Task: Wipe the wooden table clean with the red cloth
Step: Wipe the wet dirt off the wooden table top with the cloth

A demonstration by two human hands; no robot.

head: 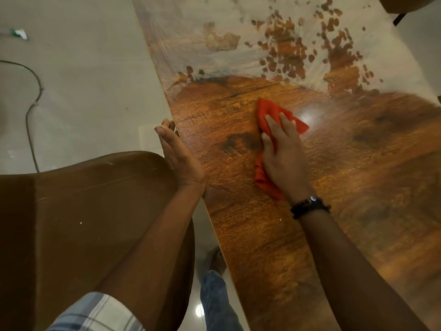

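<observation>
The wooden table (346, 187) runs from the bottom middle up to the top right. Its far half is covered with a whitish powdery film (238, 27) broken by brown patches; the near half shows bare brown wood. A crumpled red cloth (269, 111) lies on the bare wood just below the film's edge. My right hand (284, 154) presses flat on the cloth with straight fingers. My left hand (179, 156) rests edge-on against the table's left rim, fingers straight, holding nothing.
A brown chair (83, 223) stands against the table's left edge, under my left arm. A dark cable (31, 108) trails over the pale tiled floor at left. Another chair's dark part (405, 5) shows at the top right. My foot (218, 259) stands below the table edge.
</observation>
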